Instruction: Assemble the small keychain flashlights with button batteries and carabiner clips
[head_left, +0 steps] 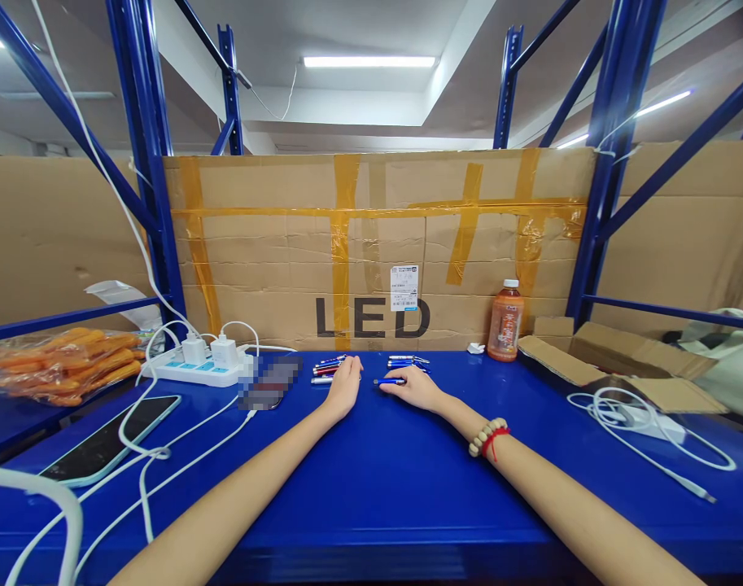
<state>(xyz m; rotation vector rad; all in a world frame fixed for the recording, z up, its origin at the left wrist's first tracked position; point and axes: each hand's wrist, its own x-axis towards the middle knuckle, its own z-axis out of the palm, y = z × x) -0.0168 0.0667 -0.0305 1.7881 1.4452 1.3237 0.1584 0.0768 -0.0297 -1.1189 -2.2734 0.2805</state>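
Note:
My right hand is closed on a blue pen with a dark tip, which lies level and points left near the tabletop. Just behind that hand, several blue and silver pens lie side by side. My left hand rests on the table with its fingers stretched forward, over the right ends of another group of pens. In that group are a red pen and a silver pen, both partly covered by the hand. The undersides of my left fingers are hidden.
A white power strip with chargers and cables stands left, near a phone and a blurred-out dark device. An orange drink bottle, an open cardboard box and a coiled white cable are right. Cardboard walls the back.

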